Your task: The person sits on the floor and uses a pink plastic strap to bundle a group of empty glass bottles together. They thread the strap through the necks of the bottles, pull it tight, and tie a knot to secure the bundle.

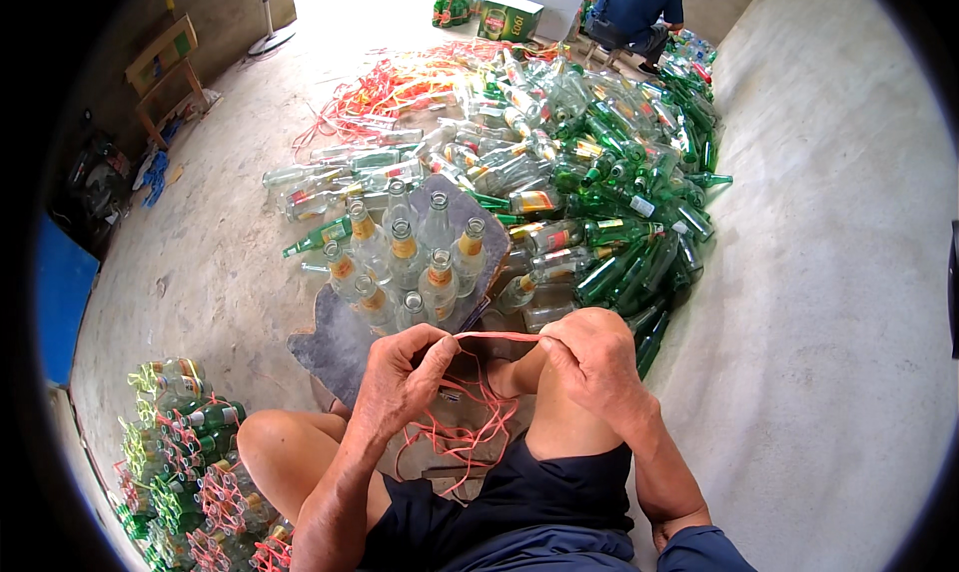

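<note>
Between my two hands a flat pink plastic strap (pixel 499 335) is stretched level above my knees. My left hand (pixel 408 377) pinches one end between thumb and fingers. My right hand (pixel 591 357) is closed on the other end, near my right knee. More of the pink strapping (pixel 465 427) hangs in loose loops between my legs. Just beyond my hands, a cluster of clear glass bottles (pixel 403 257) stands upright on a dark grey board (pixel 335 337). Several of these bottles carry yellow-orange neck labels.
A big heap of clear and green bottles (pixel 609 192) lies ahead and right, along the wall. Red and yellow straps (pixel 400 87) are piled behind it. Strapped bottle bundles (pixel 200 472) stand at lower left. A person (pixel 639 12) sits at the far end near a green carton (pixel 509 18).
</note>
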A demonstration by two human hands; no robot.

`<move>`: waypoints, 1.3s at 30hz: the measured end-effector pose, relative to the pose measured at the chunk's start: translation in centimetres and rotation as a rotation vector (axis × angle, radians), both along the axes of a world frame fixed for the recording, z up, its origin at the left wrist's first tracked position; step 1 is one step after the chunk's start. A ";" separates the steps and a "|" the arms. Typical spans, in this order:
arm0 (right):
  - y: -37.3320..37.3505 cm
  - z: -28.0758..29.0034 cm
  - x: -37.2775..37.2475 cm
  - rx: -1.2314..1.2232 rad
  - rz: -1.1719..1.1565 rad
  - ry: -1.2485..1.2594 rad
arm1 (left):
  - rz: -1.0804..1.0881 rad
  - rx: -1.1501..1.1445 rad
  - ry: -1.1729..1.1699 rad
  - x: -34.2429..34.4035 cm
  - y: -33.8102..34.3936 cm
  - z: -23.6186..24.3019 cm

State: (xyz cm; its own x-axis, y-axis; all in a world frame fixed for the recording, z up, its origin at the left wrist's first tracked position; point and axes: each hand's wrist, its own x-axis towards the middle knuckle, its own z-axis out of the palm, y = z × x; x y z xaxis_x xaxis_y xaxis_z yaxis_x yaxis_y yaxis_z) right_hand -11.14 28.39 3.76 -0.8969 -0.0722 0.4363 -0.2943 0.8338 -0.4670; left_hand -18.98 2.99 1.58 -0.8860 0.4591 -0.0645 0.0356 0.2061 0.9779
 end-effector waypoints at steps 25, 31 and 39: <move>-4.1 -6.2 -1.0 -0.953 -0.004 -0.463 | -0.114 -0.002 -0.023 -0.9 -1.2 1.2; -3.7 -5.3 -0.8 -1.000 0.056 -0.429 | -0.123 -0.047 -0.018 -0.9 -1.5 1.7; -4.0 -2.9 -0.4 -0.956 0.150 -0.510 | -0.177 -0.031 -0.082 -1.2 -1.8 0.6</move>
